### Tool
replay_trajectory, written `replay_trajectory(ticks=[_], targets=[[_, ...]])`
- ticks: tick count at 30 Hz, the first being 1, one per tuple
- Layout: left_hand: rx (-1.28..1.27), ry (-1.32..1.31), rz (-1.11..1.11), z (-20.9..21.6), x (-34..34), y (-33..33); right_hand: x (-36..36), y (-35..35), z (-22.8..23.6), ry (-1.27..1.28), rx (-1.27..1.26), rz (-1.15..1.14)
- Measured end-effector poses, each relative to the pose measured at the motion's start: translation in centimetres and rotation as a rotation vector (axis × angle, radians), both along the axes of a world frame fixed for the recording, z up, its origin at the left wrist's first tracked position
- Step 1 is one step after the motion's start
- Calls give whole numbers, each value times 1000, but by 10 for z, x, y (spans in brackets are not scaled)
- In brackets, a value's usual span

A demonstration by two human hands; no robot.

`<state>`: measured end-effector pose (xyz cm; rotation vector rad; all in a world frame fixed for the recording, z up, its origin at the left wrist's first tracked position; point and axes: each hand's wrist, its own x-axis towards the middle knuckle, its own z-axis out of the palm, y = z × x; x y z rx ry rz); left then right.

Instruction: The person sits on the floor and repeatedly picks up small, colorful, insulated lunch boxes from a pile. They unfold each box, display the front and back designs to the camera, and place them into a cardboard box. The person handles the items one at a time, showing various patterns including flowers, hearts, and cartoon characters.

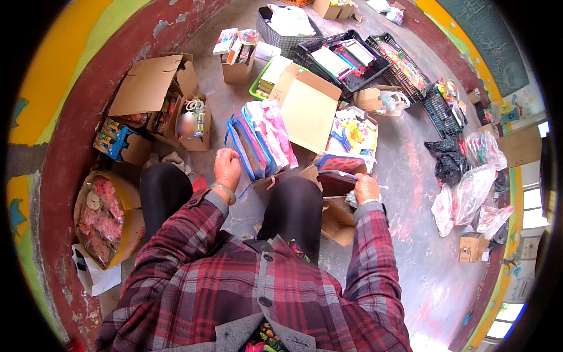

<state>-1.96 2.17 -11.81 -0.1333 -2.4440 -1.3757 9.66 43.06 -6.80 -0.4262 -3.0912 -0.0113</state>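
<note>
My right hand point(368, 189) is closed on the edge of a blue-edged zip pouch point(340, 176), which stands at an open cardboard box. Just left of several other blue-edged clear pouches point(249, 144), my left hand point(227, 167) is raised with its fingers curled. Whether those fingers pinch anything is hidden. Pink-and-white packages point(274, 132) stand upright against these pouches. Behind my right hand, a box holds yellow and blue items point(349, 138). An open cardboard flap point(306, 108) rises between the two groups.
To my left are cardboard boxes point(141, 88) of packaged goods and a box of pink flowers point(101, 214). Black crates point(343, 61) and a grey basket point(287, 26) stand farther off. Plastic bags point(472, 176) and a small carton point(472, 247) lie on the right.
</note>
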Motion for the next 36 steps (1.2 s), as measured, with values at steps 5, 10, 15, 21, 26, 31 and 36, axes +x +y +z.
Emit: replay_trajectory(ticks=[5, 10, 15, 21, 26, 31, 36], targets=[[69, 44, -47, 26, 4, 5, 42, 10, 100, 230, -139, -25], [275, -88, -234, 76, 16, 17, 96, 30, 192, 321, -420, -55], [654, -369, -573, 142, 30, 23, 124, -11, 268, 480, -1001, -278], [1401, -746, -1225, 185, 46, 10, 124, -39, 265, 445, -1403, -331], [1390, -833, -1289, 203, 60, -19, 97, -79, 244, 191, -1618, -328], [1088, -937, -1015, 199, 75, -31, 79, -83, 211, -11, -1662, -353], [1201, -1056, -770, 155, 80, -30, 69, -68, 195, 148, -1432, -239]])
